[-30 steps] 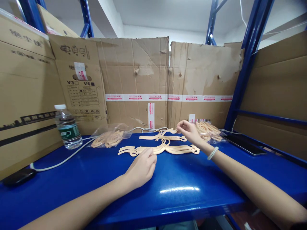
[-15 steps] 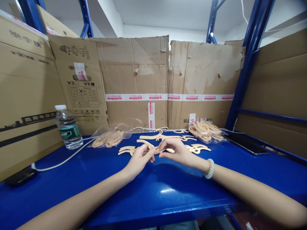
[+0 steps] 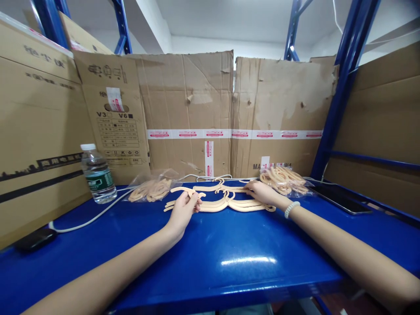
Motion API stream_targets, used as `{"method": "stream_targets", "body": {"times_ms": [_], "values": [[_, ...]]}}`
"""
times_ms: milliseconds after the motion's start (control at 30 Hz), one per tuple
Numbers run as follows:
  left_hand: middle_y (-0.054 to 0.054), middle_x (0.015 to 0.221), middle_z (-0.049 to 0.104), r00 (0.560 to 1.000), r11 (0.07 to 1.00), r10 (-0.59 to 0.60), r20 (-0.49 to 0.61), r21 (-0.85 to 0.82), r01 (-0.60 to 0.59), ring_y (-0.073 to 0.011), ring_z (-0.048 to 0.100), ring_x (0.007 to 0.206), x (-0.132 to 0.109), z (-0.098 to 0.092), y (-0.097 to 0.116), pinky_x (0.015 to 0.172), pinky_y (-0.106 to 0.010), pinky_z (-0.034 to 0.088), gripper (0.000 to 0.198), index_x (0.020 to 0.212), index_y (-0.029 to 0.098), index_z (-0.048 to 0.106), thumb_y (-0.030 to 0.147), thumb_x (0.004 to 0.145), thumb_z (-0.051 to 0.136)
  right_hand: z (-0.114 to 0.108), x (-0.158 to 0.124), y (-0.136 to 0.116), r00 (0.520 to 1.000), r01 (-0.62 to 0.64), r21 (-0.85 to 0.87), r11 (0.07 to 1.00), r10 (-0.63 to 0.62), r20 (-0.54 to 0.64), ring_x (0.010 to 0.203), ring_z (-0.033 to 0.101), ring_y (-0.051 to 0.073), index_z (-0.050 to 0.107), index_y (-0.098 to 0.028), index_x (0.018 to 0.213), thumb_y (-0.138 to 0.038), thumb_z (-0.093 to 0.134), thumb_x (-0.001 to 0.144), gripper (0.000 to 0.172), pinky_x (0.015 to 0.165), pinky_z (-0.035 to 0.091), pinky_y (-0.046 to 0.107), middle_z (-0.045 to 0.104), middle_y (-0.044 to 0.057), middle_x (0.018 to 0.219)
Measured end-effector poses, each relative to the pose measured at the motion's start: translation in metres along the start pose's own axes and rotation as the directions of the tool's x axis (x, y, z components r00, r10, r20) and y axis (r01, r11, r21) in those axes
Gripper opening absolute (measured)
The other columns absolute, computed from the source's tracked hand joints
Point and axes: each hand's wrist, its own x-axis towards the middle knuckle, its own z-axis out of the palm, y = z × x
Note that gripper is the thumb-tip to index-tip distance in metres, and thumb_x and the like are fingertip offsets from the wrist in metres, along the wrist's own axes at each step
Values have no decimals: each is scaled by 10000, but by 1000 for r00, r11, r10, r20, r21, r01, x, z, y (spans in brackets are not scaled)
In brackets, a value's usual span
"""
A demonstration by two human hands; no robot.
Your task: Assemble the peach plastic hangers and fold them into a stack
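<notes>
Beige plastic clothes hangers lie in the middle of the blue tabletop. My left hand (image 3: 184,211) is closed round a loose curved hanger arm (image 3: 180,190), which sticks out beyond the fingers on both sides, above the left part of a front row of hangers (image 3: 215,205). My right hand (image 3: 262,192) reaches further back, its fingertips pressed together at the right end of a rear hanger (image 3: 205,188). The fingers cover whatever piece they grip there. A pale coiled band (image 3: 291,210) circles the right wrist.
Clear bags of beige hanger parts lie at back left (image 3: 151,189) and back right (image 3: 284,180). A water bottle (image 3: 98,175) stands at left by a white cable (image 3: 88,223) and a black device (image 3: 36,240). A phone (image 3: 343,197) lies right; cardboard (image 3: 190,105) walls the back.
My hands, together over the middle half a second ago, have moved apart. The left keeps the hanger arm and shifts slightly left; the right has gone right and back to the rear hanger.
</notes>
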Motion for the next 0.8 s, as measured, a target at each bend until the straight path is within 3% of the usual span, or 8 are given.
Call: {"method": "stream_targets", "body": {"times_ms": [233, 400, 500, 567, 667, 800], "values": [[-8, 651, 638, 997, 992, -26, -71, -124, 17, -78, 508, 516, 6, -3, 10, 530, -216, 393, 368, 745, 150, 495, 388, 627, 749, 9, 8, -5, 1000, -14, 2, 1000, 14, -17, 765, 596, 195, 623, -134, 758, -131, 542, 842, 117, 693, 423, 255, 651, 109, 826], [-27, 636, 645, 990, 982, -78, -121, -180, 55, -63, 502, 515, 18, -13, 18, 531, -185, 395, 269, 698, 128, 513, 237, 657, 755, -1, 3, -8, 997, -27, 66, 997, 32, -76, 659, 578, 162, 558, -150, 798, -117, 518, 799, 52, 590, 402, 241, 636, 60, 750], [-14, 631, 628, 987, 962, -125, -104, -254, 95, -53, 507, 517, 26, -20, 22, 524, -159, 391, 183, 739, 119, 547, 142, 705, 725, -14, -2, -5, 988, -24, 246, 969, 61, -145, 640, 584, 165, 528, -167, 803, -198, 506, 816, 40, 589, 434, 263, 622, 40, 709], [-3, 625, 605, 982, 948, -168, -86, -285, 138, -51, 512, 512, 31, -25, 23, 520, -158, 398, 157, 728, 119, 550, 101, 724, 706, -22, -5, -2, 985, -11, 434, 901, 85, -151, 670, 605, 176, 532, -174, 821, -258, 549, 786, 92, 615, 474, 285, 625, 33, 722], [7, 615, 571, 972, 935, -223, -70, -298, 193, -55, 518, 500, 36, -28, 21, 521, -169, 420, 142, 709, 121, 545, 61, 760, 663, -35, -7, 1, 995, -11, 618, 786, 70, -72, 749, 636, 198, 579, -162, 899, -324, 613, 741, 228, 677, 513, 313, 653, 48, 797], [-2, 661, 570, 960, 917, -277, -47, -311, 250, -82, 569, 545, 36, -29, 18, 552, -200, 464, 147, 717, 131, 536, 38, 794, 621, -46, -10, -2, 1000, -12, 679, 734, -2, 20, 823, 643, 224, 623, -139, 855, -380, 648, 736, 270, 750, 504, 333, 683, 79, 866]]}}
